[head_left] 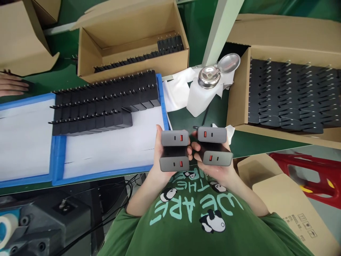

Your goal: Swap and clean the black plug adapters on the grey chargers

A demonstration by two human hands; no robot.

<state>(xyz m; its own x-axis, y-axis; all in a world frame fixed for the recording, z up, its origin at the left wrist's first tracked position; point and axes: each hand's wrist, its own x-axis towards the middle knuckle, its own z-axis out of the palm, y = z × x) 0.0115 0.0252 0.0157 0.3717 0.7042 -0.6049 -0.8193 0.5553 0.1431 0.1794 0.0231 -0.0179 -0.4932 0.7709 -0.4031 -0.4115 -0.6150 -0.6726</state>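
Note:
My left hand point(157, 153) is closed around two chargers, an upper one point(168, 138) and a lower one point(167, 164). Two more, an upper charger point(218, 135) and a lower charger point(225, 159), are gripped in my right hand point(217, 171). All have dark grey end faces turned up, each showing a red USB port and a small USB-C slot. Their other ends are hidden. Both hands are side by side at the bench's front edge, with the fingertips close together between the pairs. Left of them, rows of black plug chargers point(93, 103) stand prongs up in a blue tray point(106, 174).
A cardboard box point(133, 67) at the back holds some chargers; another box point(238, 103) at right is filled with rows. Between them stand a white pump bottle point(201, 96), white wipes point(177, 90) and a post point(222, 30). Another person's hand point(12, 84) is at far left.

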